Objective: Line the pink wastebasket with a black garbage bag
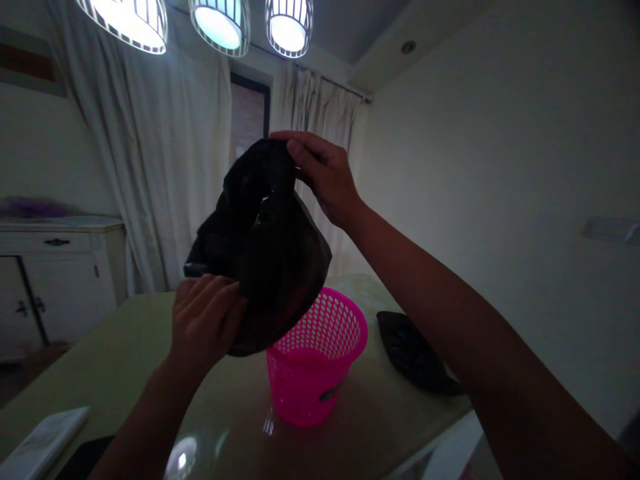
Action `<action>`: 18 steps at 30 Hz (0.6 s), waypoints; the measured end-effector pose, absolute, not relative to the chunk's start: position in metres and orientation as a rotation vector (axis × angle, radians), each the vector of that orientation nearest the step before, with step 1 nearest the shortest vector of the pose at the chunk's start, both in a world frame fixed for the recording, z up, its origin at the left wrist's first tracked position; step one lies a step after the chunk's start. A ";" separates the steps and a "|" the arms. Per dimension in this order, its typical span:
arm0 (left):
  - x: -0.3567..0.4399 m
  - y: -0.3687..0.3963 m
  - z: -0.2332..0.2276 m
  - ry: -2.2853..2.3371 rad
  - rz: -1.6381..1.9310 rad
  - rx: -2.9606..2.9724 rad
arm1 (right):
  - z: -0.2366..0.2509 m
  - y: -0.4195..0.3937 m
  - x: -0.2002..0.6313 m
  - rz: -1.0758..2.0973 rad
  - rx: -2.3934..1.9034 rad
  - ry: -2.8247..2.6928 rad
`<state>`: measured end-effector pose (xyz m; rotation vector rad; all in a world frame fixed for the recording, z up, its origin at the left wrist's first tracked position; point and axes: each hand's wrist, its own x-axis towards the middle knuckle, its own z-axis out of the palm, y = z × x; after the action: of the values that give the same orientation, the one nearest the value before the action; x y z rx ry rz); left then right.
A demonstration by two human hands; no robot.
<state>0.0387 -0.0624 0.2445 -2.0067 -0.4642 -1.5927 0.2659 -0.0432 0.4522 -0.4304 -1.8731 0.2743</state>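
Two hands hold a black plastic bag (260, 247) up in the air, just above & slightly behind a pink perforated basket (316, 363) standing on the bench (125, 347). Right hand (325, 177) pinches the bag's top edge, fingers narrow, thumb & forefinger closed on the film. Left hand (205, 320) grips the lower edge, fingers curled round it.

Bag looks thin, light, limp & prob. a bit slick; it sags and crumples btwn the two grips, so it won't keep any shape unsupported. Best hold seems to be the rim, pinched at two spots well apart.

Hard to tell: whether the bag's mouth is open, since the folds are black on black in dim light. Basket's far rim is hidden behind the bag. A second dark crumpled item (415, 353) lies on the bench right of the basket, partly cut off by the right forearm; prob. more bags, can't be sure. White paper (45, 437) at lower left is cropped.
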 end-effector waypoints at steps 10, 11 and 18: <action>-0.028 -0.005 0.211 -1.186 -1.330 -1.864 | 0.336 -0.031 0.481 -0.048 -1.608 -1.487; -0.032 -0.001 0.203 -1.190 -1.277 -1.869 | 0.311 -0.040 0.504 -0.026 -1.709 -1.413; -0.040 0.017 0.135 -1.329 -1.127 -2.013 | 0.132 -0.128 0.579 -0.016 -2.049 -0.795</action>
<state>-0.0405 0.0170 0.1345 -2.0131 -1.3294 -1.1271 0.5791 -0.1285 0.1321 -2.0486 -0.7952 -0.0157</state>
